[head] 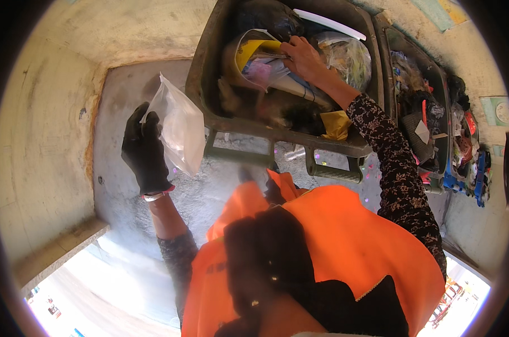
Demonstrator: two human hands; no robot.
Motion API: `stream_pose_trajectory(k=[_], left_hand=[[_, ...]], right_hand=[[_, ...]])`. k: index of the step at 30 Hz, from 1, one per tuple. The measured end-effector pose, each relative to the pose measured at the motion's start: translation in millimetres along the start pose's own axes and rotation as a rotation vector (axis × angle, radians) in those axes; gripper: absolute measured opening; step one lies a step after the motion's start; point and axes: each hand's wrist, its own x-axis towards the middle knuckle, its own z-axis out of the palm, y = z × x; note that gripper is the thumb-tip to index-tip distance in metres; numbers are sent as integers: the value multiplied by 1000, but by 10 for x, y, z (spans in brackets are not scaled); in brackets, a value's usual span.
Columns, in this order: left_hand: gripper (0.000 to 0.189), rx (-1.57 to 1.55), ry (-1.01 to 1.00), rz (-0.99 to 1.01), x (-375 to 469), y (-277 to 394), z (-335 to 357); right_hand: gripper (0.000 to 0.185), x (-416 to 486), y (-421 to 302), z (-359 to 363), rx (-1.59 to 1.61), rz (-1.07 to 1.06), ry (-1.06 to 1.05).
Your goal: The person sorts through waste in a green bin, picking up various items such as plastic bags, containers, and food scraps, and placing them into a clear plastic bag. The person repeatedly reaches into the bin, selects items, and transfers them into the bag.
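My left hand [146, 147], in a black glove, grips a whitish translucent plastic bag [182, 128] to the left of a dark wheeled bin [237, 125]. Bare, my right hand [303, 59] reaches into that bin, its fingers at the edge of an open clear bag that holds a yellow piece [254, 47] and pink and white scraps [258, 71]; whether they grip it is not plain. Beside the hand lies a clear bag of mixed waste [349, 63]. A white strip [330, 24] leans at the bin's back, and a yellow wrapper [336, 125] lies at its front right.
More bins full of waste [423, 113] stand in a row on the right, with blue bin parts [482, 177] at the far end. Stained walls [44, 118] enclose the grey floor [128, 101]. Small coloured bits [367, 177] are scattered below the bins. Bright openings lie behind.
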Motion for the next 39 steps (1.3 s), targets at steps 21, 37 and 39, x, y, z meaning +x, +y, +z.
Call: stream_pose_trajectory(k=[21, 37, 39], left_hand=[[19, -93, -50, 13, -248, 35, -282], [18, 669, 572, 414, -387, -834, -2117], [18, 489, 510, 324, -460, -903, -1920]], right_hand=[[19, -186, -275, -1562, 619, 304, 545], [18, 426, -1026, 100, 513, 153, -124], [23, 476, -296, 645, -122, -73, -262]])
